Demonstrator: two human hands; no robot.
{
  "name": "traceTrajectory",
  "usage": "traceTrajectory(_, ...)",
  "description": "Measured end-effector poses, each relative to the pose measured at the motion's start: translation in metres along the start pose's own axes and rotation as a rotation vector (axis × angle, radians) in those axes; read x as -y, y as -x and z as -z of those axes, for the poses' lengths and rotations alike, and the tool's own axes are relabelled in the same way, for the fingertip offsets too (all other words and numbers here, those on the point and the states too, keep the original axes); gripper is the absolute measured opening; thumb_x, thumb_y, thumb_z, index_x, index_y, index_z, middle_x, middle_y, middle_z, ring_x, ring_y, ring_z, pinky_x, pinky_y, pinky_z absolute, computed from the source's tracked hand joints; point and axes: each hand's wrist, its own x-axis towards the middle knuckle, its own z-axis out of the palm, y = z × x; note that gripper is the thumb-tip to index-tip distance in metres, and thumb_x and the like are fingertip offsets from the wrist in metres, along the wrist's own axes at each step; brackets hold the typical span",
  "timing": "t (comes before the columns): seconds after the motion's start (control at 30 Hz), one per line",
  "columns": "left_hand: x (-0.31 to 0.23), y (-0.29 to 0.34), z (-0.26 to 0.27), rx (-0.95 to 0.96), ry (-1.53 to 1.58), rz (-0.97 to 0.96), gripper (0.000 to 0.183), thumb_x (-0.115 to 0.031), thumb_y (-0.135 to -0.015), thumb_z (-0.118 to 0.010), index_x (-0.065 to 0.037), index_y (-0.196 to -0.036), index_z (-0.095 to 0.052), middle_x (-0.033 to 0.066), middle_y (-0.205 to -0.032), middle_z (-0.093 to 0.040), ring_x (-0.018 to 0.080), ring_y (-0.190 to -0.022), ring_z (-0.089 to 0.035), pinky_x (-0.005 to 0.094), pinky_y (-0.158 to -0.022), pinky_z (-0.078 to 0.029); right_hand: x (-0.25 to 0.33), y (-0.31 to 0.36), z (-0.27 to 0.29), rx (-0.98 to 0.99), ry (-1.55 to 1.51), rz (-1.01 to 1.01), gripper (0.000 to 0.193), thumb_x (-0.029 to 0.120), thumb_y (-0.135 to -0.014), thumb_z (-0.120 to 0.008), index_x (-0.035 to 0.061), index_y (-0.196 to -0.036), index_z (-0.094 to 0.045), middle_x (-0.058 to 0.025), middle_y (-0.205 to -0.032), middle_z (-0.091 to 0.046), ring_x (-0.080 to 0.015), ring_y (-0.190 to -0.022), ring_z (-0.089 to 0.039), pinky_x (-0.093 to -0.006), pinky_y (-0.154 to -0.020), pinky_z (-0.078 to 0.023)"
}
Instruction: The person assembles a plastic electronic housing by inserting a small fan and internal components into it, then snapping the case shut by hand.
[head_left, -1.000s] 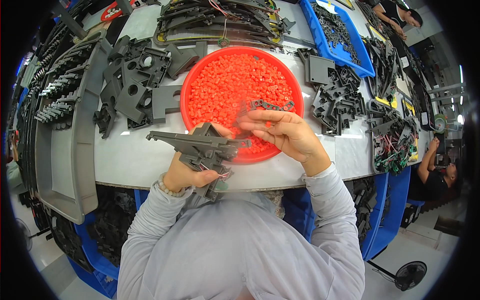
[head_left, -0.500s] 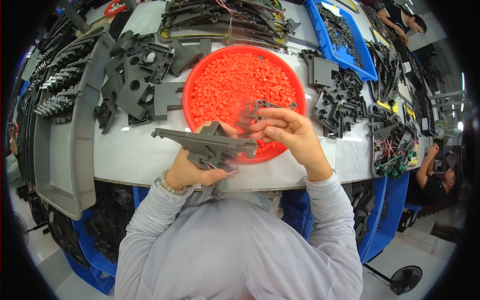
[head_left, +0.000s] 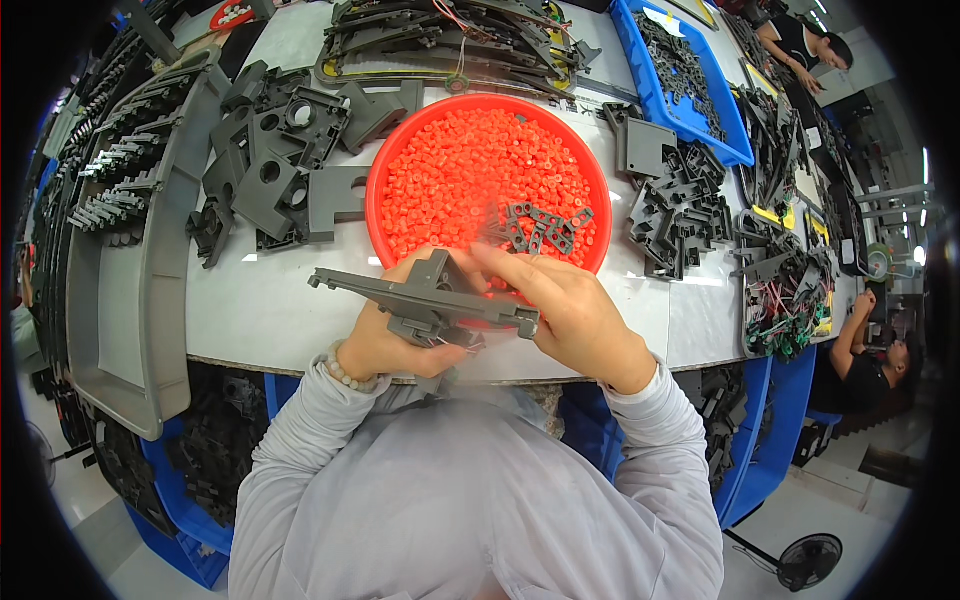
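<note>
My left hand [head_left: 385,335] is wrapped around a dark grey plastic bracket assembly [head_left: 425,298] with a long flat arm and a raised block, held in front of the red bowl [head_left: 604,180]. Thin pale wires show near my left thumb. At the right side of the assembly, my right hand [head_left: 580,315] has its fingers bent in against the raised block; whatever the fingertips pinch is hidden. Small ring-shaped orange-red pieces [head_left: 450,160] fill the bowl. On top of them, just beyond my right hand, lie several small dark grey parts with holes [head_left: 545,230].
Dark grey housings [head_left: 270,170] are piled left of the bowl, beside a grey tray [head_left: 85,330]. To the right lie more dark grey brackets [head_left: 685,205] and a blue bin [head_left: 735,140] of small parts. Long dark strips [head_left: 450,45] lie behind. Co-workers sit at far right.
My right hand has moved from above the small dark parts in the bowl down to the bracket assembly, and its fingers have bent in. The assembly has shifted slightly right.
</note>
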Motion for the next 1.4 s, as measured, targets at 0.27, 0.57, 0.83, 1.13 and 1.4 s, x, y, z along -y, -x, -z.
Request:
traceTrajectory(0.27,-0.006,-0.003,-0.001,0.001,0.011,0.014,0.063,-0.013,-0.058,-0.076,-0.002,-0.114,-0.049,0.0076,-0.098,-0.059,0.0144,-0.091,-0.057,0.0293,-0.082,-0.046,-0.011,0.013,0.000,-0.030,-0.004,-0.223,0.032,0.007,-0.075,-0.064,0.0045,-0.106,-0.060,-0.0118,-0.094,-0.064,-0.0273,-0.084,-0.061,-0.0348,-0.073,-0.049)
traceTrajectory(0.57,-0.006,-0.008,-0.006,0.057,-0.073,-0.062,0.061,-0.010,-0.058,-0.078,-0.002,-0.111,-0.050,0.0063,-0.100,-0.057,0.0135,-0.090,-0.057,0.0277,-0.079,-0.047,-0.012,0.006,-0.005,-0.071,-0.083,-0.220,0.017,0.005,-0.073,-0.064,0.0054,-0.090,-0.065,-0.0086,-0.084,-0.065,-0.0249,-0.078,-0.061,-0.0339,-0.069,-0.049)
traceTrajectory(0.83,-0.006,-0.007,0.001,0.077,-0.164,-0.033,0.071,-0.024,-0.061,-0.079,0.001,-0.116,-0.043,0.0137,-0.104,-0.055,0.0218,-0.094,-0.058,0.0346,-0.082,-0.050,-0.011,0.004,0.002,-0.031,0.133,-0.020,0.018,0.003,-0.070,-0.063,0.0052,-0.087,-0.065,-0.0075,-0.084,-0.064,-0.0245,-0.078,-0.059,-0.0362,-0.070,-0.048)
traceTrajectory(1.13,-0.007,-0.007,-0.003,0.020,-0.036,0.002,0.063,-0.011,-0.057,-0.078,-0.001,-0.113,-0.050,0.0057,-0.100,-0.058,0.0137,-0.092,-0.055,0.0287,-0.082,-0.046,-0.012,0.009,-0.002,-0.088,0.166,-0.033,0.024,0.005,-0.068,-0.065,0.0038,-0.092,-0.063,-0.0076,-0.083,-0.063,-0.0238,-0.079,-0.059,-0.0361,-0.069,-0.047)
traceTrajectory(1.4,-0.005,-0.008,-0.003,0.014,-0.012,-0.007,0.067,-0.011,-0.056,-0.078,-0.001,-0.116,-0.049,0.0065,-0.101,-0.058,0.0137,-0.094,-0.055,0.0291,-0.083,-0.045,-0.027,0.009,0.009,-0.147,0.109,-0.087,0.014,0.006,-0.071,-0.065,0.0031,-0.085,-0.065,-0.0088,-0.084,-0.063,-0.0251,-0.080,-0.059,-0.0351,-0.069,-0.047)
